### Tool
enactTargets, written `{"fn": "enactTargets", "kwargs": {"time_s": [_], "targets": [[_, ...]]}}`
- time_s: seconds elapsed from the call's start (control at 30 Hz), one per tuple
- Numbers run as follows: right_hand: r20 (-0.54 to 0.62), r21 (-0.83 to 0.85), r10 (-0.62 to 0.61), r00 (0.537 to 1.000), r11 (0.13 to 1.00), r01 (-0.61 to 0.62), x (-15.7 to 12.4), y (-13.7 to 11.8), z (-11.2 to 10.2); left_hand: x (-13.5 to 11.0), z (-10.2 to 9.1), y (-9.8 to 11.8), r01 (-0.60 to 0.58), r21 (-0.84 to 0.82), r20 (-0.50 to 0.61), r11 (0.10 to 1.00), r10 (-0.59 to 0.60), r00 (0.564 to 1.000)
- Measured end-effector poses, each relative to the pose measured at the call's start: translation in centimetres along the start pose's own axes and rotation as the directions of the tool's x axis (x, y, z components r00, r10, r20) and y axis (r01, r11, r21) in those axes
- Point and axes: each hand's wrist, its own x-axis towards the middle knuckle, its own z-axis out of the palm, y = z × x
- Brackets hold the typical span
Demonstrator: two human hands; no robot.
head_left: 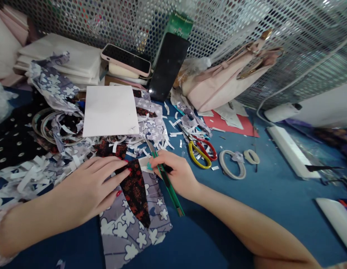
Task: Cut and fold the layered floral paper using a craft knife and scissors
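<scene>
toward the near edge of the desk (274,183), the right hand (175,172) grips a slim green cutter (170,190), its blade (150,146) bared and pointing at the far edge, long axis slanting away to the left. the left hand (92,183), fingers slightly spread, rests on black-and-red floral cloth (136,192) tapering toward the near edge, over lilac cloth (117,239) with white flowers.

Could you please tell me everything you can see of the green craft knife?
The green craft knife is long and slim, its handle plastic-looking, with black fittings and a metallic rear end. Its blade is out, pointing away, near the corner of the white card. The right hand holds it slantwise beside the dark patterned fabric. Tip contact is unclear.
</scene>
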Motion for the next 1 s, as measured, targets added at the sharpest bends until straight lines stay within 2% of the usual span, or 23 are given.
{"fn": "enactTargets", "kwargs": {"time_s": [0.17, 0.3, 0.4, 0.47, 0.57, 0.73, 1.0], "targets": [[0.004, -0.012, -0.012, 1.000, 1.000, 0.012, -0.3, -0.2, -0.1, 0.0, 0.2, 0.0, 0.012, -0.014, -0.007, 1.000, -0.012, 1.000], [-0.080, -0.043, -0.030, 0.996, 0.999, 0.026, -0.3, -0.3, -0.3, 0.0, 0.2, 0.0, 0.001, -0.003, -0.004, 1.000, -0.001, 1.000], [-0.187, -0.169, -0.045, 0.981, 0.985, 0.013, -0.2, 0.2, -0.9, -0.1, 0.0, 0.0, 0.008, -0.006, 0.005, 1.000, -0.008, 1.000], [-0.218, -0.272, -0.069, 0.974, 0.962, 0.007, 0.0, 0.7, -1.4, -0.1, 0.0, 0.0, 0.018, -0.019, 0.015, 1.000, -0.018, 1.000], [-0.166, -0.305, -0.101, 0.981, 0.951, 0.046, -0.1, 1.0, -1.9, -0.1, 0.0, 0.0, 0.017, -0.024, 0.016, 1.000, -0.017, 1.000], [0.025, -0.255, -0.183, 0.983, 0.949, 0.183, -0.6, 0.6, -1.6, -0.1, 0.0, 0.1, -0.003, 0.008, -0.001, 1.000, 0.003, 1.000], [0.109, -0.210, -0.108, 0.988, 0.969, 0.129, -0.2, 0.6, -1.7, 0.0, 0.1, -0.1, -0.010, 0.006, 0.003, 1.000, 0.010, 1.000]]}}
